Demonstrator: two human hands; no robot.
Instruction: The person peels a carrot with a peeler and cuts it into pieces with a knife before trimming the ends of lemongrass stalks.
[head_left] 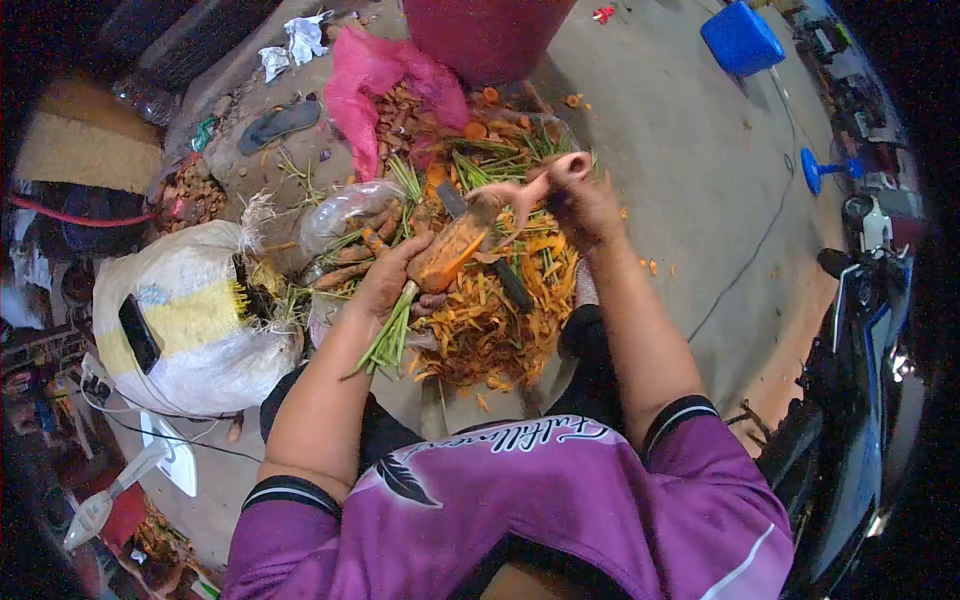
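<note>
My left hand (393, 275) is wrapped round a large carrot (452, 252), its green stems (392, 330) hanging below the fingers. Brown skin covers part of the carrot, and a bright orange patch shows along its lower side. In my right hand (588, 208) is a pinkish peeler (513, 198) with a forked head and a hole in the handle's end. The head reaches to the carrot's far tip. Beneath both hands lies a heap of orange peelings (490, 335), with a dark flat bar (513, 285) across it.
Unpeeled carrots (345, 272) lie by a clear plastic bag (345, 212) on the left. Beyond are a pink mesh sack (355, 85) and a red tub (485, 35). A white sack (200, 345) carries a phone (139, 334). A blue container (742, 38) and motorcycle (850, 370) stand right.
</note>
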